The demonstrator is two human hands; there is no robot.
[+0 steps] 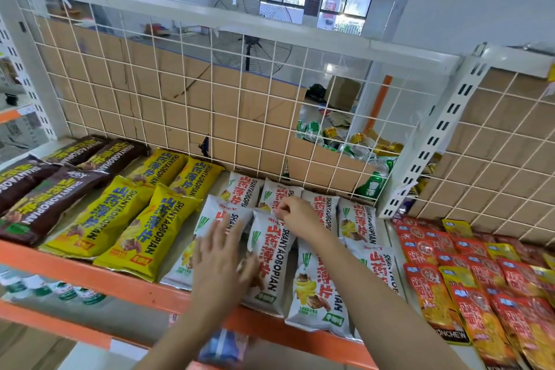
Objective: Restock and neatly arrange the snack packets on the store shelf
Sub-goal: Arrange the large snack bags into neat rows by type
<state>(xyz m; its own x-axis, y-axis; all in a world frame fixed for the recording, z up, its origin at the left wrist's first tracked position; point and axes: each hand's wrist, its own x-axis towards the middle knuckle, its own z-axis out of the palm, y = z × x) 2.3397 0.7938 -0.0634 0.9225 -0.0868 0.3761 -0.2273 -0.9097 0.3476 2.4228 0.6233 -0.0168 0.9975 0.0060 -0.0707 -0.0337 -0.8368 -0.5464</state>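
Nearest us, we are seeing the orange front lip point(126, 282) of the white shelf, with green-labelled bottles point(69, 294) on the level below. Something blue and blurred is sitting under the lip; we cannot tell what.

The left hand point(219, 261) is lying flat, fingers straight and spread, pressing down on the front white packets and gripping nothing. The right hand point(300, 215) is reaching further in, fingertips pinching the top seal of the white SHANYAOBOPIAN packet point(268, 258) in the middle of the front row. That packet is lying flat, long axis running front to back, top seal toward the back, bottom end reaching the lip.

More white packets point(318, 288) are lying beside and behind it, same direction, overlapping. Yellow packets point(132, 237) are lying to the left, brown packets point(45, 198) further left, all slanting slightly. Red and yellow sachets point(480, 279) are piling up on the right-hand bay.

A white wire grid point(180, 99) is backing the shelf, with cardboard sheets point(135, 75) behind it. Through a gap, a cardboard box point(324, 159) is holding tumbled green and gold cans point(360, 150). Beyond, a pedestal fan point(252, 30) is standing before windows point(345, 0).
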